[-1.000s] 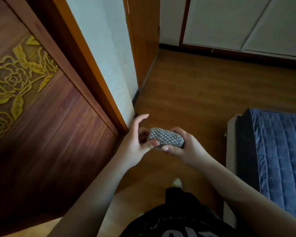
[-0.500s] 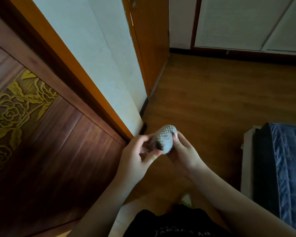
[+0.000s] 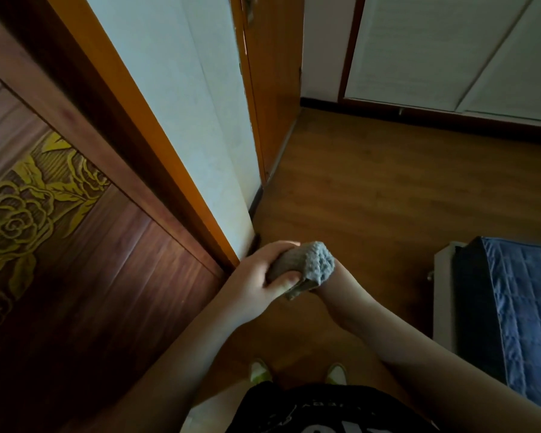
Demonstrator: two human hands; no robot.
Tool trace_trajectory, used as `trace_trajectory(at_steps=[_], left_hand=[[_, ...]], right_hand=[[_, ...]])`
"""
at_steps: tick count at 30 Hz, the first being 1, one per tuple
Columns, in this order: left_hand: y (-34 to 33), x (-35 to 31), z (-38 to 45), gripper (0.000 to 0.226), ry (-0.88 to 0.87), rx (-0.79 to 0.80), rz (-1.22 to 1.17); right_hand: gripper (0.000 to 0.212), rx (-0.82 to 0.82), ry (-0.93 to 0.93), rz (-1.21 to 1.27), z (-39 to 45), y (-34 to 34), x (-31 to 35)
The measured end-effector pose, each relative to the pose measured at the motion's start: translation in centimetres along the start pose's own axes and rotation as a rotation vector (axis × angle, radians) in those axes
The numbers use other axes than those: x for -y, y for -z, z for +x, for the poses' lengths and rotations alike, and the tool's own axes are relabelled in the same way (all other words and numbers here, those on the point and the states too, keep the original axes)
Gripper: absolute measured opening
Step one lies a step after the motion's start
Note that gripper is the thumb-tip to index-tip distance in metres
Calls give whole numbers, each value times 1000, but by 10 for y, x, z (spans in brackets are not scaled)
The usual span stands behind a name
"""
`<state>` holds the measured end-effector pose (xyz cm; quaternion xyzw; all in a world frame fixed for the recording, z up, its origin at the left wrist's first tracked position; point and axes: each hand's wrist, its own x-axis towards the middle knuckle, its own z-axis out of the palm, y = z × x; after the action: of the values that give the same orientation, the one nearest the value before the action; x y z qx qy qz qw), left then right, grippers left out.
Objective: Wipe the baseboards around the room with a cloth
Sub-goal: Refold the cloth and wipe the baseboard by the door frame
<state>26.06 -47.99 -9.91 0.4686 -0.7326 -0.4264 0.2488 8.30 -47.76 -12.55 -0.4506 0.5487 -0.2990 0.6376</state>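
Item: grey cloth (image 3: 313,265), bunched, held over the wood floor (image 3: 388,198) near the dark baseboard (image 3: 256,198). My left hand (image 3: 256,282) curls around it; my right hand (image 3: 341,285) sits behind it, fingers hidden, grip unclear to me. White lettering on my black shirt (image 3: 310,410) is unreadable.

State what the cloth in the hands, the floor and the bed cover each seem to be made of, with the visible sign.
Cloth: grey knitted or woven fabric, bumpy texture. Floor: wood or wood-look laminate, faint plank grain, slight sheen. Bed cover: blue quilted textile, stitched squares.
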Motion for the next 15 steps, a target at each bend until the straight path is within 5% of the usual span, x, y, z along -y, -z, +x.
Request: trace_trajectory(at_steps=[4, 7, 10, 13, 15], left_hand=[[-1, 12, 3, 34, 113, -48, -29], [11, 21, 8, 38, 77, -56, 32], [32, 30, 12, 53, -4, -12, 174], [47, 35, 15, 56, -80, -30, 257], [57, 37, 15, 59, -80, -99, 215]], right_hand=[[24, -82, 13, -134, 13, -8, 5], [15, -262, -6, 0, 19, -7, 10], [52, -147, 15, 310, 22, -5, 26], [60, 59, 132, 11, 19, -12, 36], [59, 37, 221, -258, 21, -21, 37]])
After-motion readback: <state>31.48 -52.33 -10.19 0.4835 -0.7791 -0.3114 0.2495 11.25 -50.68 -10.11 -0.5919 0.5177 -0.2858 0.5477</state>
